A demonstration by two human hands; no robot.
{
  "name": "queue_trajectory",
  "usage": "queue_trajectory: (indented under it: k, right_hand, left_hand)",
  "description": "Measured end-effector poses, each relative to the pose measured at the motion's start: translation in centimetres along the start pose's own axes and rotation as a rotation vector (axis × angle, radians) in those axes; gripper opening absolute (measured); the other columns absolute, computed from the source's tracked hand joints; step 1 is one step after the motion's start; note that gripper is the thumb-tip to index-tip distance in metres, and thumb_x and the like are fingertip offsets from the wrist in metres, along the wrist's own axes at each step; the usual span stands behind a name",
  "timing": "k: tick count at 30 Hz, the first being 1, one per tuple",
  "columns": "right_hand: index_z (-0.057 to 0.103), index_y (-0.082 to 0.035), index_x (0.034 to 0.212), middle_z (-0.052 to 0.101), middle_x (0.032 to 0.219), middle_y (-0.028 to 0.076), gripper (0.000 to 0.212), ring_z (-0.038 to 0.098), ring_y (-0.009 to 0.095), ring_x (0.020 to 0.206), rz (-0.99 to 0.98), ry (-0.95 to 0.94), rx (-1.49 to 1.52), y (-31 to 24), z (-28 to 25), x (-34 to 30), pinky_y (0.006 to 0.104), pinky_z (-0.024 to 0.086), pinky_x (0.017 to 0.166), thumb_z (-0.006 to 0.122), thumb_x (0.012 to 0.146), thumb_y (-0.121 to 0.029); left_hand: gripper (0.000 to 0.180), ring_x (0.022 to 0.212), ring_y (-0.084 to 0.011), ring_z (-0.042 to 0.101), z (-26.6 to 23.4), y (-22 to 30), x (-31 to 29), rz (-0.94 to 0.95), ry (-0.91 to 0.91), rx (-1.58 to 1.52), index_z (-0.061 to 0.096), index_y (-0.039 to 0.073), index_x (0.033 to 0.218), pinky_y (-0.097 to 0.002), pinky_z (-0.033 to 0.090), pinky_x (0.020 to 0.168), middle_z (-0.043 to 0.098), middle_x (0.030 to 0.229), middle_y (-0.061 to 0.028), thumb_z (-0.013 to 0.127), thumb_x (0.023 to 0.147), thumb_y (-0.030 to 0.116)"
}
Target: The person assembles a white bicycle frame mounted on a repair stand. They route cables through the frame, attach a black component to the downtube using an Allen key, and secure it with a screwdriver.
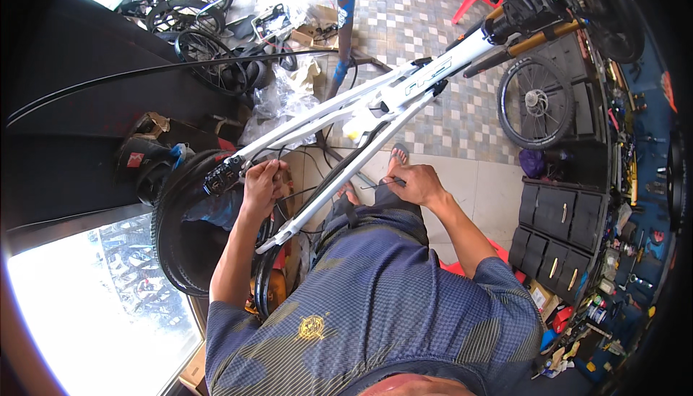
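Observation:
A white bicycle frame slants from the upper right down to the lower left in front of me. My left hand is beside its rear end, fingers pinched together next to the black rear derailleur; what lies between the fingertips is too small to make out. To the right of the frame, my right hand is closed on a thin black cable, whose end pokes out past the fingertips. Other black cables hang along and below the frame tubes.
A blue stand post rises behind the frame. Bicycle wheels lean at the right, and tires stand at the left. Tools crowd the wall board on the right. Plastic wrap and boxes litter the floor.

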State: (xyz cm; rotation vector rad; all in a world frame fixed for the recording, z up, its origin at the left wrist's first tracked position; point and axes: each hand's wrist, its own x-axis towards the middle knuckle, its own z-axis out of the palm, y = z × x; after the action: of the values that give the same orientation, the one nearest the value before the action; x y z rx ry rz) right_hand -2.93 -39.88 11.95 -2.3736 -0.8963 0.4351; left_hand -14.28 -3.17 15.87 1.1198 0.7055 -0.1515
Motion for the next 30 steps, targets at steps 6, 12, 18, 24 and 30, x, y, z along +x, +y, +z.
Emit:
queue_trajectory:
  k: [6, 12, 18, 24, 30]
  right_hand:
    - [0.068, -0.017, 0.11, 0.072, 0.076, 0.012, 0.025, 0.07, 0.037, 0.075, -0.061, 0.06, -0.076, -0.6, 1.7, 0.7, 0.0496, 0.056, 0.069, 0.064, 0.092, -0.034]
    - [0.056, -0.01, 0.134, 0.071, 0.073, 0.015, 0.05, 0.069, 0.038, 0.063, 0.057, 0.076, -0.218, 1.2, 0.7, 4.9, 0.0492, 0.056, 0.059, 0.065, 0.09, -0.031]
    - [0.05, -0.009, 0.146, 0.07, 0.07, 0.017, 0.066, 0.068, 0.035, 0.056, 0.001, 0.107, -0.356, 2.5, 0.3, 8.8, 0.0482, 0.055, 0.054, 0.066, 0.084, -0.028]
    - [0.062, 0.002, 0.131, 0.069, 0.069, 0.016, 0.06, 0.068, 0.035, 0.057, -0.039, 0.207, -0.44, 2.7, 1.1, 11.2, 0.0466, 0.054, 0.049, 0.07, 0.081, -0.032]
    - [0.064, 0.005, 0.126, 0.07, 0.075, 0.019, 0.062, 0.069, 0.036, 0.062, -0.167, 0.33, -0.469, 3.2, 2.1, 11.5, 0.0459, 0.054, 0.05, 0.071, 0.081, -0.036]
  left_hand:
    - [0.022, 0.051, -0.0046, 0.035, 0.3, -0.6, 3.6, -0.083, 0.042, -0.072, 0.063, 0.003, 0.1, -0.0223, 0.03, 0.043, 0.044, 0.071, 0.005, 0.054, 0.105, 0.022]
    - [0.029, 0.061, -0.0144, 0.056, -0.1, 0.6, 0.3, -0.113, -0.06, -0.116, 0.064, -0.002, 0.115, -0.0313, 0.053, 0.057, 0.059, 0.079, -0.0013, 0.055, 0.106, 0.023]
    - [0.026, 0.056, -0.0044, 0.044, -0.6, 0.3, -2.0, 0.0, 0.041, 0.039, 0.065, -0.002, 0.106, -0.022, 0.039, 0.047, 0.051, 0.074, 0.004, 0.054, 0.106, 0.022]
    - [0.023, 0.05, -0.0024, 0.032, -0.6, 0.8, 0.5, -0.027, 0.054, 0.18, 0.064, 0.002, 0.099, -0.0213, 0.026, 0.042, 0.041, 0.068, 0.0079, 0.054, 0.105, 0.021]
    - [0.029, 0.051, -0.0039, 0.034, 1.2, 1.1, 3.0, -0.074, 0.076, 0.053, 0.064, -0.001, 0.1, -0.022, 0.028, 0.042, 0.044, 0.071, 0.0042, 0.052, 0.107, 0.024]
